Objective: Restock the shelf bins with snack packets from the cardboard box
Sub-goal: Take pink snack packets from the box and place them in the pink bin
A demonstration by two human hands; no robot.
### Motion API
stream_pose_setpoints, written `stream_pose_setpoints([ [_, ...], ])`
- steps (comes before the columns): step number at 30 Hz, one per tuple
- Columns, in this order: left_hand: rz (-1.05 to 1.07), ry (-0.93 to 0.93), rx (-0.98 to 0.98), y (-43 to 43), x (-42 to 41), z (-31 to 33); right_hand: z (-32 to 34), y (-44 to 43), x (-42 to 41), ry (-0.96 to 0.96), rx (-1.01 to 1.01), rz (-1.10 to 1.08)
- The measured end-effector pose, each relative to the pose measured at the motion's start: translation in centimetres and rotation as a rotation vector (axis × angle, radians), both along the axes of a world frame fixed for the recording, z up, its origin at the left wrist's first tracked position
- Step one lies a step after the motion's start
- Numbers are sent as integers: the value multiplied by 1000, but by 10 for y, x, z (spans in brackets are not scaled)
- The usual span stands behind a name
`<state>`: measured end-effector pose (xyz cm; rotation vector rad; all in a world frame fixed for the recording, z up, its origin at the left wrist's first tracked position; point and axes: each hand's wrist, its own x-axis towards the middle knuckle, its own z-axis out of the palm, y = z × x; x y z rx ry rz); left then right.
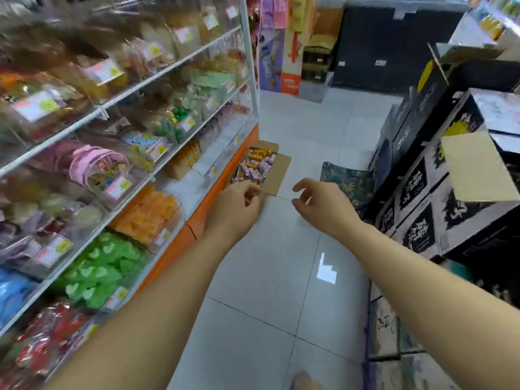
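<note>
A shop aisle seen from above, two bare arms reaching forward. An open cardboard box (278,170) sits on the tiled floor (261,280), against the orange base of a shelf (197,218) on the left. It is full of pink and orange snack packets (254,166). The left hand (235,204) is over the box's near corner with fingers curled inward; blur makes it unclear whether they pinch anything. The right hand (320,203) hangs just beside the box, fingers loosely bent and apart, holding nothing. Clear shelf bins (146,213) hold orange, green and pink sweets. Black cartons (422,218) are stacked on the right.
</note>
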<state>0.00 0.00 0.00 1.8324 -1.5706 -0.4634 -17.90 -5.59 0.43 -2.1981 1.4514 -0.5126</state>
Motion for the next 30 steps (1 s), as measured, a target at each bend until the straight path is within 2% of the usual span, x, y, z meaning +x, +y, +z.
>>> stream_pose_setpoints([
  [7, -20, 39, 154, -71, -9, -56, -64, -61, -25, 153, 174, -30],
  [14, -14, 121, 269, -190, -32, -77, -75, -173, -46, 190, 269, -21],
  [21, 32, 178, 223, -301, -23, -67, -57, -286, -42, 172, 279, -5],
  [25, 108, 275, 193, -367, -13, -65, -52, -345, -35, 174, 288, 24],
  [30, 64, 272, 200, -456, -3, -73, -61, -435, -17, 195, 306, 39],
])
